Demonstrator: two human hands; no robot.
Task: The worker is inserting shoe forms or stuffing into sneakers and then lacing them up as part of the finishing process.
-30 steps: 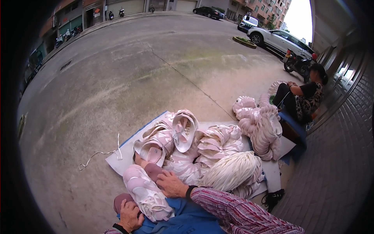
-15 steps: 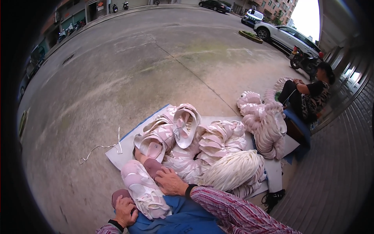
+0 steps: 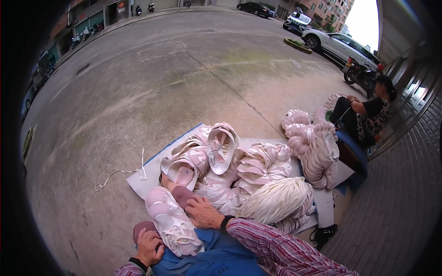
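The person sits low at the near edge of a pale mat (image 3: 138, 186) spread on the concrete ground, with a pink-and-white shoe upper (image 3: 171, 223) lying across the lap. Its long axis runs from the far left, where it rests on the near edge of the mat, down toward the near right, where its end rests on the blue apron (image 3: 221, 257).

The left hand (image 3: 148, 246) sits at the near left side of the upper, fingers curled against its lower edge; whether it truly grips or only steadies I cannot tell. The right hand (image 3: 205, 212) lies just right of the upper's middle, palm down and fingers spread loosely forward, touching it and the pile beyond, closed on nothing that I can see. So the upper lies between the two hands, the left one lower along its length, the right one nearer its far end.

Beyond, toward the mat's middle, is a heap of similar uppers (image 3: 216, 156), and a bundle of white cords (image 3: 276, 200) lies near the right. A loose white string (image 3: 122, 172) trails off the mat's left edge. Another person (image 3: 366, 112) sits well apart at the far right.
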